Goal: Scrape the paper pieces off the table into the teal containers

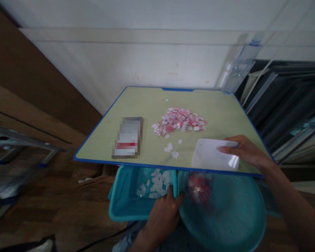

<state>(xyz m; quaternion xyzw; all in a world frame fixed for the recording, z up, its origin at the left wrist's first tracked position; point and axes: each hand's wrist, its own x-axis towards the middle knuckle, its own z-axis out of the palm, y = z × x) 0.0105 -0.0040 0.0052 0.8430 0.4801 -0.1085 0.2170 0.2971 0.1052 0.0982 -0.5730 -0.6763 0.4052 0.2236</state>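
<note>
My right hand [237, 150] grips a flat white plastic scraper [212, 154] with rounded corners, lying at the table's front right. A pile of small pink and white pieces [182, 119] is heaped mid-table, left of and behind the scraper. A few loose white pieces [168, 147] lie in front of the pile. Below the table edge, my left hand [164, 208] is closed on the right rim of a rectangular turquoise tub [128, 214] holding white pieces [159, 182]. Its thumb reaches the rim of a round turquoise basin [231, 210]; whether it grips that too is unclear. Pink pieces [199, 187] sit in the basin.
The pale yellow folding table [136, 101] has a blue edge. A phone-like object [128, 137], blurred out, lies on its left. A clear plastic bottle [240, 66] stands at the back right corner. Dark flat panels [291, 87] lean at right; a metal ladder [23, 140] is at left.
</note>
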